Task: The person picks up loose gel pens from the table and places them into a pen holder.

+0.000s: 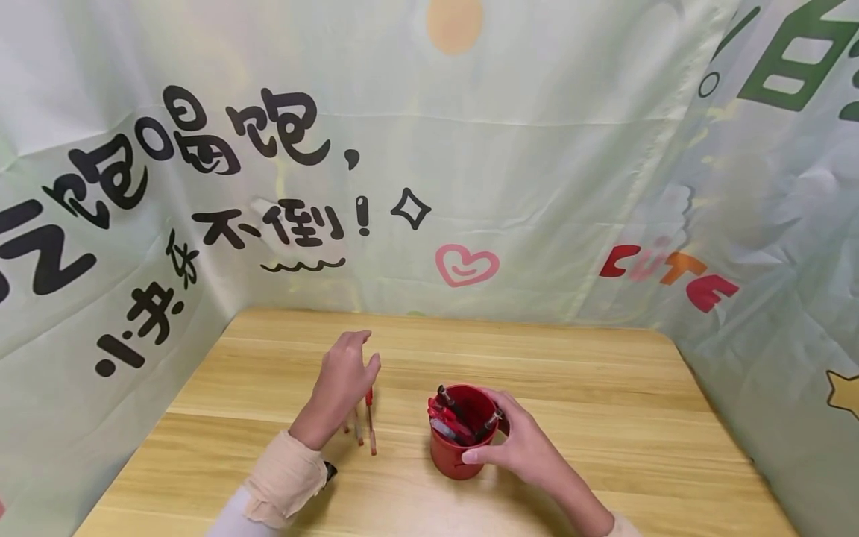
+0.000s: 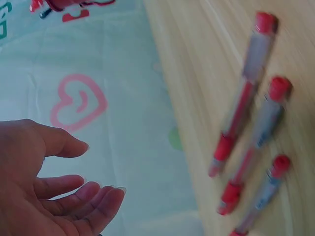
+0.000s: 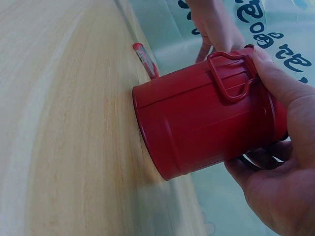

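My right hand [image 1: 526,447] grips a red metal pail [image 1: 452,464] around its rim, thumb on the near side. A wire handle [image 3: 231,96] is fixed to the pail's side in the right wrist view. Several red and black pens [image 1: 456,425] lean inside it. To the left, my left hand [image 1: 338,384] hovers over the table with fingers loosely bent and nothing held. Below it lie three clear-barrelled pens with red ends, side by side: one pen [image 2: 251,59] and another pen [image 2: 263,125] show almost whole, while a third pen [image 2: 270,189] is cut off by the frame.
The wooden table [image 1: 570,388] has rounded far corners. Pale printed cloth [image 1: 537,186] with lettering and a pink heart hangs behind and at both sides. A small black object [image 1: 329,473] shows beside the left wrist wrap [image 1: 288,477].
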Demonstrator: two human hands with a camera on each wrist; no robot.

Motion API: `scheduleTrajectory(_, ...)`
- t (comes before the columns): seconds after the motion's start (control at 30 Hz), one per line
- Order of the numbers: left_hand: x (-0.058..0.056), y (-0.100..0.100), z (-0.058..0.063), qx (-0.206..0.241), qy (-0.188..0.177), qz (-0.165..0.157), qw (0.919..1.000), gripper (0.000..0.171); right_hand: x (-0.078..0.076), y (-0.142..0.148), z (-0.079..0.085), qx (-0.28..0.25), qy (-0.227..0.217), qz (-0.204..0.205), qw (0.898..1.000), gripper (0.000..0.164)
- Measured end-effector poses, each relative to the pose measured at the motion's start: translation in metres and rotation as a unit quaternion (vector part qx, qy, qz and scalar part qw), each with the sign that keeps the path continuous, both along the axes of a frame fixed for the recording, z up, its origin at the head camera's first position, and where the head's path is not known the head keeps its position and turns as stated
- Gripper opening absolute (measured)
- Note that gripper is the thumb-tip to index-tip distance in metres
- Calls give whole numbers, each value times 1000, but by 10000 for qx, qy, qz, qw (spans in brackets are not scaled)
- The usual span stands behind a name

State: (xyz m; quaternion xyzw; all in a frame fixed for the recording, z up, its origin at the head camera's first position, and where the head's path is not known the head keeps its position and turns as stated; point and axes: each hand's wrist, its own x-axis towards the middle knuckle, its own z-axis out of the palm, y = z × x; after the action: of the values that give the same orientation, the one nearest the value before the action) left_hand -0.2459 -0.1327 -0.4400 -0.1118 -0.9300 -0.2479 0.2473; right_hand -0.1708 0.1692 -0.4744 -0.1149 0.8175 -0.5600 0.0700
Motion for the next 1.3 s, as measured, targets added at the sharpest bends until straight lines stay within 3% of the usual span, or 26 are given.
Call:
scheduleTrajectory(0.3, -11, -24, -13, 135, -831, 391, 9957, 42, 0, 0, 1, -3, -34, -18, 10000, 92)
scheduleTrajectory(0.87, -20, -50, -38, 157, -1569, 689, 9851, 48, -1, 0, -1, 14, 19, 17, 10000, 92)
scheduleTrajectory(1.3, -24, -55, -47, 52, -1964, 875, 9766, 17, -1, 1, -1, 52, -19, -8, 10000, 92)
